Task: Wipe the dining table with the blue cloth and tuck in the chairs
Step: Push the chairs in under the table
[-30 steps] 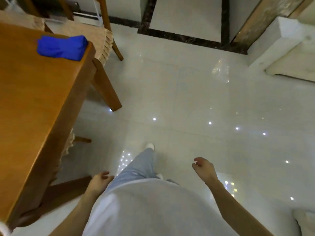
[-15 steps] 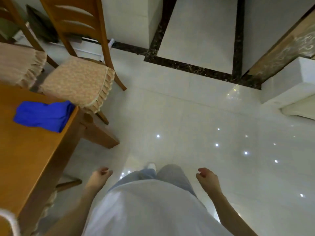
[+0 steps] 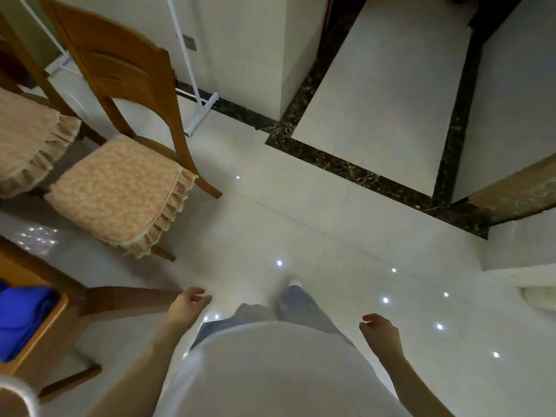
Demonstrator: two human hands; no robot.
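My left hand [image 3: 188,302] and right hand [image 3: 380,331] hang loose and empty. The blue cloth [image 3: 21,320] lies bunched at the corner of the surface [image 3: 52,322], probably left within easy reach. The nearest chair [image 3: 120,188] stands apart, not yet tucked in.

The floor [image 3: 331,236] is pale polished tile, glossy enough to mirror the ceiling lights, with a speckled dark stone border [image 3: 346,167] farther off. On the left, the chair [image 3: 120,64] is varnished wood with a soft sheen, and its seat cushion [image 3: 117,191] is matt flowered cloth with a frill. Near left, the dining table [image 3: 30,272] is smooth lacquered wood and the blue cloth [image 3: 24,320] looks soft and matt.
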